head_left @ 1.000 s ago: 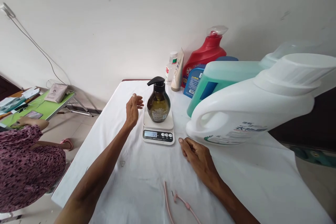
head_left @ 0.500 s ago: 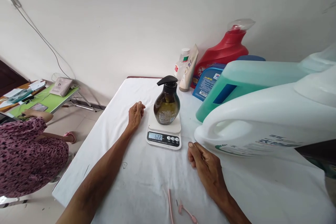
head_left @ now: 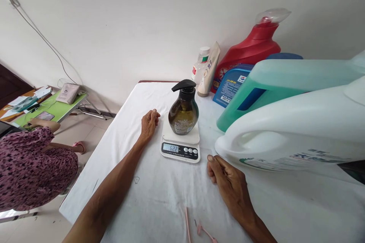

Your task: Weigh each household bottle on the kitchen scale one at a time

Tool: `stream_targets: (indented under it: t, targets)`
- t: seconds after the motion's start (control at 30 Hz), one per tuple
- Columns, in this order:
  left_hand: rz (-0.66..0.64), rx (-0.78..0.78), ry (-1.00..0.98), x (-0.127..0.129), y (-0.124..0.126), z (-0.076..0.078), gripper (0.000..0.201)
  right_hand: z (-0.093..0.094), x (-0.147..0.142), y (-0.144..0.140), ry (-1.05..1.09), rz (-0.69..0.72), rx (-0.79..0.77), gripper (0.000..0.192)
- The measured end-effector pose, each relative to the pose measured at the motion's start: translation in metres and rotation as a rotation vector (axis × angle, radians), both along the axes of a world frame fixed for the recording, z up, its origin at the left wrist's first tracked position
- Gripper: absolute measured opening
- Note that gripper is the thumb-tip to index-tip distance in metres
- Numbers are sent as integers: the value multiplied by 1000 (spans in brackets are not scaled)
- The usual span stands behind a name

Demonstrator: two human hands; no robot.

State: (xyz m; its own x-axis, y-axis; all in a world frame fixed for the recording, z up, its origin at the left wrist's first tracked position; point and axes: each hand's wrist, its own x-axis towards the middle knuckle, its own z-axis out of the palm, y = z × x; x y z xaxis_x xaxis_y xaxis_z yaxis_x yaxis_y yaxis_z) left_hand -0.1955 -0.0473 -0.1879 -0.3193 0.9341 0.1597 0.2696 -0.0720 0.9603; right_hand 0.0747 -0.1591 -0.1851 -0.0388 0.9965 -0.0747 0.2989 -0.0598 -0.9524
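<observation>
A plain white wall closes the rear of the room. A thin white cable runs diagonally down it. The floor is laid in pale tiles. At left stands 1 folding table with a green top and metal legs. Lighting is soft and even.

One dark amber pump bottle stands on one white digital kitchen scale. Four large plastic detergent jugs crowd the right: red, blue, teal, white.
</observation>
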Motion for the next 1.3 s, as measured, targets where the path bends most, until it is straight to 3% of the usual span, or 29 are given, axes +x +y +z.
stream_targets:
  t: [0.77,0.9,0.97,1.07,1.13,1.2,1.3]
  targets:
    - [-14,-44,7,-2,1,-2,60,2,-1,1,-11,-6,3,58]
    - [-52,143,41,2,-10,16,61,1,0,3,-4,-8,7,60]
    - [-150,251,89,10,-18,32,75,-1,0,5,-1,-7,10,61]
    - [-307,252,145,26,-23,54,104,-5,1,7,-21,-4,34,62]
    - [-337,195,170,38,-23,61,113,-8,2,8,-28,-9,48,63]
    - [-343,121,175,47,-20,64,102,-10,3,8,-22,-6,36,64]
    - [-332,12,167,55,-18,65,66,-10,3,6,-18,-28,-15,63]
